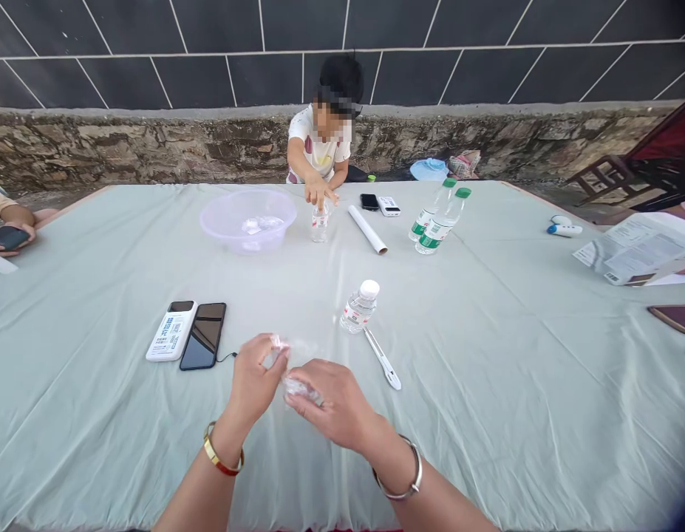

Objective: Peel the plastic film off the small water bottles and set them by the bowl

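My left hand is closed, its thumb and fingers pinching a bit of clear, shiny plastic at the fingertips. Close beside it, my right hand curls around a clear crumpled piece of plastic, slightly blurred. Whether both hands hold one piece cannot be made out. Just beyond them stands a small clear bottle with a white cap and a red and white label. A white utility knife lies on the cloth to the right, its upper end near the bottle's base.
A pale green cloth covers the table. Left lie a white power bank and a dark phone. Farther off are a purple basin, a white roll and green-capped bottles. Across the table, a person touches another small bottle.
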The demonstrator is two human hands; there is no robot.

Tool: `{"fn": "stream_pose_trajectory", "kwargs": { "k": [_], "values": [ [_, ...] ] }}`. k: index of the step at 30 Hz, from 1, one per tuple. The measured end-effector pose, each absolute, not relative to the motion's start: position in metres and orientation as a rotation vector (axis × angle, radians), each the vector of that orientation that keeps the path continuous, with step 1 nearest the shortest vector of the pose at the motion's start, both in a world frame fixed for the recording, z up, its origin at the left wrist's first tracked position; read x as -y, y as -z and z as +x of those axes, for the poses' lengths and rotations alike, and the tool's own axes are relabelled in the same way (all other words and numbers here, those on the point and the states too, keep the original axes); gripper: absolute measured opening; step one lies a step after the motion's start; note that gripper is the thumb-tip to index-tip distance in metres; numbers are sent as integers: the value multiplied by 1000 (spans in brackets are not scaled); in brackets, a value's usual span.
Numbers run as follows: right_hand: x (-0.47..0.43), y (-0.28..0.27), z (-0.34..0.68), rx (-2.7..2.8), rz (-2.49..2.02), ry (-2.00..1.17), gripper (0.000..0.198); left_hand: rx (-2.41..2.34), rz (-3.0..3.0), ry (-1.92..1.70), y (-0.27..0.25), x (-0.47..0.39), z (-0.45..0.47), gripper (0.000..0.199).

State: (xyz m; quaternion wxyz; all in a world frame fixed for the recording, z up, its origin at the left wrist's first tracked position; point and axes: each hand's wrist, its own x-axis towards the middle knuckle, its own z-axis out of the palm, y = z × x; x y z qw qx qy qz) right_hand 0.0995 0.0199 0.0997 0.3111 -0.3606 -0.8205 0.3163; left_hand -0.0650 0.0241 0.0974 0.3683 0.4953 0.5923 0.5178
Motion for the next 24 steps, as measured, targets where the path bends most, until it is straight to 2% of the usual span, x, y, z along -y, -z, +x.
{"fn": "stream_pose_trajectory", "kwargs": {
  "k": [2, 5, 9, 11, 13, 14, 16, 17, 18, 21, 24],
  "values": [
    [-29, -106, 97, 1905, -1025, -877, 16, -1312, 1192, -1166, -94, -17, -65, 15],
    [-40, -99, 85, 1652, -1129, -869, 17, -1063, 869, -1183, -87, -11, -64, 27],
    [-43, -77, 82, 1685, -1126, -1045, 19, -1083, 786, -1210, -81, -18, -64, 28],
    [-47, -66, 102, 1619, -1222, -1001, 21, -1113, 700, -1242, -79, -26, -70, 29],
    [-58, -56, 132, 1442, -1477, -761, 31, -1113, 583, -1307, -76, -35, -79, 31],
    [-66, -51, 147, 1357, -1631, -636, 42, -1120, 535, -1333, -74, -40, -83, 33],
    [-84, -42, 173, 1389, -1787, -610, 69, -1138, 471, -1358, -69, -47, -88, 40],
    [-93, -38, 181, 1443, -1823, -656, 74, -1139, 447, -1362, -66, -50, -88, 42],
    [-103, -35, 185, 1500, -1836, -718, 72, -1135, 425, -1366, -63, -53, -87, 43],
    [-136, -28, 181, 1564, -1849, -768, 46, -1130, 381, -1362, -53, -62, -80, 41],
    [-184, -24, 171, 1506, -1859, -643, 44, -1165, 376, -1322, -44, -72, -78, 35]
  ]
}}
